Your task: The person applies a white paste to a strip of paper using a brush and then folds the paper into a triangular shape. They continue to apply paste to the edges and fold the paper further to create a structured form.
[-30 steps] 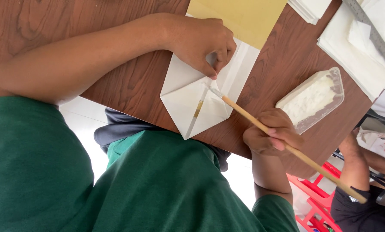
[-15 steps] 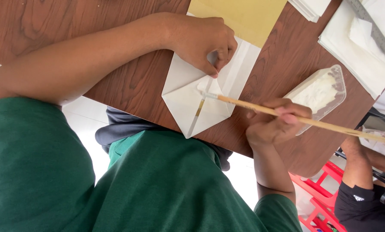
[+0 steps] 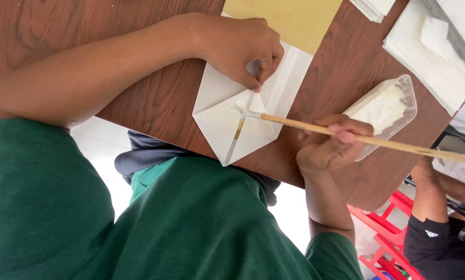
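Note:
A white folded paper (image 3: 227,122) with its end folded to a point lies on the brown wooden table (image 3: 139,98). My left hand (image 3: 240,49) presses down on its upper part, fingers bent. My right hand (image 3: 328,145) grips a long wooden brush (image 3: 346,136), held almost level. The brush's white, paste-covered tip touches the paper where the flaps meet, just below my left fingers. A clear plastic tray (image 3: 385,111) of white paste sits right behind my right hand.
A yellow sheet (image 3: 289,18) lies under the white paper's far end. White paper stacks (image 3: 429,52) and a grey ruler (image 3: 450,33) fill the table's far right. Another person's arm (image 3: 440,192) and red stools (image 3: 385,243) show at the lower right.
The brush handle has swung from steeply slanted to nearly level. Its tip has stayed on the paper's flap seam. My left hand has kept its place on the paper.

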